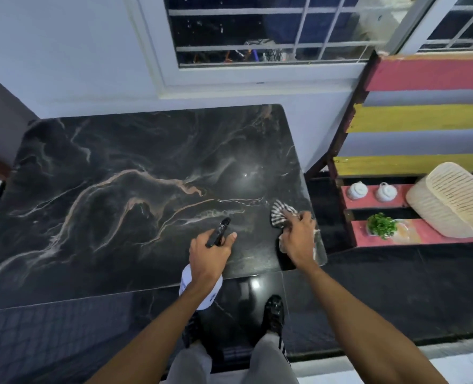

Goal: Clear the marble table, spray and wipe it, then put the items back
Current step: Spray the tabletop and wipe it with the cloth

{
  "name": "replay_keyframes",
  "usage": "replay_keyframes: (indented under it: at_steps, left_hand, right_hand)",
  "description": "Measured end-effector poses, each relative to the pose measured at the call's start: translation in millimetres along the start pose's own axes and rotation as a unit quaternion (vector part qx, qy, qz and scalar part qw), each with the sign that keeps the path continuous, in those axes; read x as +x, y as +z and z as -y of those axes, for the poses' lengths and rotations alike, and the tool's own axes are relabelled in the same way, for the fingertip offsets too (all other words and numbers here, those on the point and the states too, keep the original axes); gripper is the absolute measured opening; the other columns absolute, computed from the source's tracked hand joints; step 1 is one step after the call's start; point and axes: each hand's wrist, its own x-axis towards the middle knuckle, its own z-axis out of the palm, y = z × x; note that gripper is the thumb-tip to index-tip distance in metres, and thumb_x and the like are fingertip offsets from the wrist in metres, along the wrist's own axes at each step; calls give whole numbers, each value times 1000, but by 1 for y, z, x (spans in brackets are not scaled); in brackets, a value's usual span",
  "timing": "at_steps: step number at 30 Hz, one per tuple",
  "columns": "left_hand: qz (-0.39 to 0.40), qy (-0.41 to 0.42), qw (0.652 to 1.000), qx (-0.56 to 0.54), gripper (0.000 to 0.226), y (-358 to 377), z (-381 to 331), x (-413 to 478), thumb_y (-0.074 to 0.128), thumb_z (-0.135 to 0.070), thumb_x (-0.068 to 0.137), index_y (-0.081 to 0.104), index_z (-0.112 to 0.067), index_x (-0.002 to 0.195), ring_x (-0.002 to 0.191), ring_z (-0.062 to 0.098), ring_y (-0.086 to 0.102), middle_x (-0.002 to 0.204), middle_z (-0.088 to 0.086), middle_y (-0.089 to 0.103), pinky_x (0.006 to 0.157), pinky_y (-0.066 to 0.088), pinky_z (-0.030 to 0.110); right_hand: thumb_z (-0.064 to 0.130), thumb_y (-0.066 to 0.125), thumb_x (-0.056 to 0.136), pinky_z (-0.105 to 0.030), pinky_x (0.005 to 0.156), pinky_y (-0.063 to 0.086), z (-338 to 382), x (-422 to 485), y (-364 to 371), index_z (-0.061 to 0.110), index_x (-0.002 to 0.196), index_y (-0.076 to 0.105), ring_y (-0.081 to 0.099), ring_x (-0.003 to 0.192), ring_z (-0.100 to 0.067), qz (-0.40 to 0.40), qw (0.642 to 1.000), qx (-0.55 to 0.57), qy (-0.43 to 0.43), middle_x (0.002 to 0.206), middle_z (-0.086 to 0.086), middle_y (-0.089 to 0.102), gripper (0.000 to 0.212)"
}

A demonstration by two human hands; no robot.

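The black marble table (113, 189) with pale and tan veins fills the middle of the head view, and nothing stands on it. My left hand (209, 256) grips a white spray bottle (199, 289) by its black trigger head (218, 231), nozzle pointing out over the near edge of the table. My right hand (299, 239) holds a striped black and white cloth (281, 216) bunched against the table's near right corner.
A stepped shelf (423, 76) painted pink and yellow stands to the right. It carries two white cups (357, 191), a small green plant (381, 225) and a pale woven basket (451, 199). A barred window (257, 31) sits behind the table. My feet stand on dark glossy floor.
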Motion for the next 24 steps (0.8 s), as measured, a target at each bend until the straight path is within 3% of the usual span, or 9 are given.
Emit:
replay_keyframes:
  at_steps: [1, 3, 6, 9, 11, 13, 18, 21, 24]
  left_hand:
    - [1, -2, 1000, 2, 51, 18, -8, -8, 78, -56, 78, 46, -27, 52, 66, 25, 54, 61, 0, 54, 69, 47, 37]
    - [3, -9, 1000, 11, 49, 45, -17, -20, 73, -65, 73, 47, -30, 52, 72, 32, 57, 65, 2, 55, 74, 50, 41]
    - [23, -3, 999, 22, 48, 82, -25, -36, 74, -66, 74, 48, -30, 54, 76, 36, 60, 67, 4, 57, 75, 51, 42]
    - [24, -33, 999, 14, 61, 113, -37, -46, 69, -74, 70, 59, -14, 68, 80, 42, 63, 76, 16, 58, 75, 55, 47]
    - [20, -52, 998, 19, 58, 127, -43, -48, 68, -74, 69, 55, -18, 66, 83, 42, 65, 78, 12, 56, 76, 57, 47]
    - [16, -51, 998, 27, 50, 140, -54, -51, 71, -69, 73, 47, -27, 59, 79, 38, 62, 75, 7, 55, 74, 55, 45]
    - [-6, -57, 997, 43, 49, 153, -71, -37, 80, -53, 81, 53, -21, 55, 79, 30, 64, 70, 5, 63, 71, 52, 40]
    - [-28, -74, 996, 47, 53, 149, -81, -23, 80, -46, 84, 49, -15, 55, 71, 32, 61, 63, 6, 58, 68, 52, 40]
    - [-45, -68, 995, 53, 53, 142, -84, -11, 82, -48, 81, 48, -15, 57, 79, 33, 63, 65, 4, 60, 73, 55, 42]
  right_hand:
    - [3, 54, 85, -48, 93, 48, -12, 0, -8, 29, 131, 63, 42, 106, -29, 1, 1000, -6, 0, 118, -8, 44, 53]
    - [2, 56, 83, -42, 87, 50, -19, -26, -10, 31, 132, 60, 41, 105, -23, 34, 996, -25, -81, 116, -5, 44, 57]
    - [5, 58, 87, -35, 81, 54, -48, -78, -15, 36, 135, 57, 42, 112, -22, 96, 982, -12, -164, 128, -4, 45, 57]
    - [1, 59, 84, -37, 80, 55, -90, -46, -39, 33, 135, 60, 38, 110, -19, 73, 993, 34, -91, 125, -1, 43, 60]
    - [-1, 57, 81, -39, 88, 52, -100, -11, -53, 27, 134, 62, 37, 110, -21, 54, 997, 39, -49, 123, -2, 42, 60]
    - [0, 57, 83, -37, 90, 51, -96, 0, -59, 27, 133, 62, 37, 112, -21, 65, 995, 35, -59, 123, -2, 42, 57]
    - [6, 65, 78, -35, 81, 54, -99, -16, -48, 31, 133, 62, 39, 114, -22, 104, 983, 29, -148, 130, -1, 42, 61]
    - [-3, 55, 79, -35, 81, 51, -80, 46, -51, 29, 132, 61, 39, 111, -26, 83, 990, 35, -104, 123, -4, 41, 62]
    - [-3, 55, 84, -42, 86, 54, -51, 70, -45, 26, 134, 59, 39, 112, -30, 69, 994, 17, -82, 126, -8, 40, 58]
